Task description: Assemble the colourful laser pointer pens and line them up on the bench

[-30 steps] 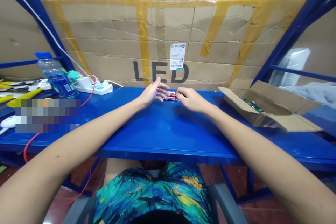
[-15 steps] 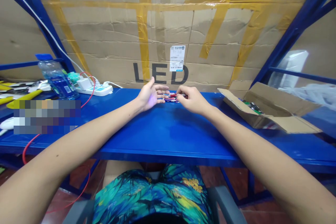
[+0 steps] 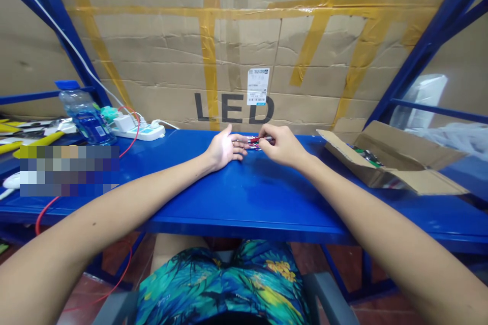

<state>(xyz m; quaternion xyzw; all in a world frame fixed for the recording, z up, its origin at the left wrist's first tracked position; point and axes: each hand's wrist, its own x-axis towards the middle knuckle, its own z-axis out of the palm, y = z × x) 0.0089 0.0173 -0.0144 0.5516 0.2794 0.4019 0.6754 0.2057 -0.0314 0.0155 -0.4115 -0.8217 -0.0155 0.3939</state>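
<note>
My right hand [image 3: 280,143] pinches a slim red and silver item [image 3: 254,139], like a pen or small flashlight, held almost level above the blue table [image 3: 229,198]. Its far end points toward my left hand [image 3: 224,150], which rests palm up with its fingers apart, their tips beside the item. A bright glow lies on the left palm. Under the red item, more small shiny pieces [image 3: 252,147] lie on the table between the hands, partly covered by the fingers.
An open cardboard box [image 3: 414,180] with small green and dark items stands at the right. On the left are a blue-capped bottle [image 3: 86,117], a white power strip [image 3: 147,132], a red cable and yellow-handled tools. A large cardboard sheet [image 3: 163,61] rises behind.
My left hand has shifted slightly right and down, its palm turned more upward and its glow now whiter. The red item in my right hand shows more clearly.
</note>
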